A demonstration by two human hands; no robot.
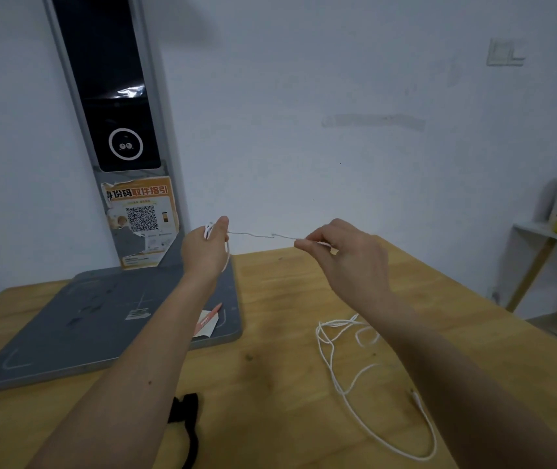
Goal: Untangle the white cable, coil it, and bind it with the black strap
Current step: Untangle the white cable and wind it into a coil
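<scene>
Both hands are raised above the wooden table (287,333), in front of a pale wall, with a stretch of the white cable (333,363) pulled between them. The left hand (207,247) is closed, its back toward the camera, and several white turns of the cable show at its far edge near the thumb and along its right side (how many turns cannot be told). From there a thin span runs to the right, nearly level, to the right hand (348,255), which pinches it between thumb and forefinger while the other fingers curl loosely.

The rest of the cable lies on the table to the right, below the right forearm: a loose tangle of loops farther back, then a long curve sweeping toward the near edge and turning back up to a connector end that rests flat on the wood.

The black strap (185,424) lies on the table at the near edge, just right of the left forearm, crumpled and partly cut off by the frame.

On the left of the table sits a flat grey base (101,326), carrying a small white and orange card (206,323). A tall dark panel (114,96) with an orange QR-code sticker (141,214) rises from its far side. A small shelf (548,231) stands at the far right.
</scene>
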